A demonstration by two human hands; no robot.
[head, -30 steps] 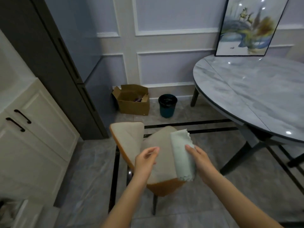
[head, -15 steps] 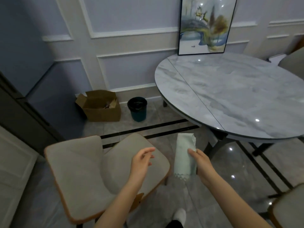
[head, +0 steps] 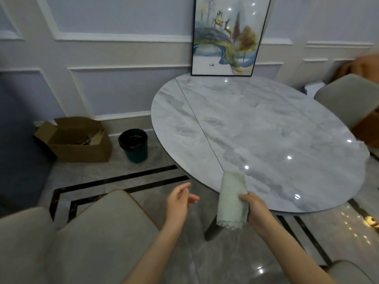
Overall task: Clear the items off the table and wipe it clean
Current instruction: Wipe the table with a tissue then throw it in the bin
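Observation:
A round grey marble table [head: 266,130] fills the right half of the view, its top bare apart from a framed picture [head: 225,35] leaning on the wall at its far edge. My right hand [head: 256,210] grips a pale green cloth [head: 230,199] that hangs folded just at the table's near edge. My left hand [head: 180,199] floats to the left of the cloth, fingers apart, holding nothing.
A beige chair [head: 82,238] stands at the lower left, close to my left arm. On the floor by the wall sit an open cardboard box [head: 78,140] and a dark bin [head: 134,145]. Another chair [head: 352,101] stands at the table's far right.
The view has swung right and toward the table. My right hand carried the cloth up to the table's near edge. My left hand let go of the cloth and stays open.

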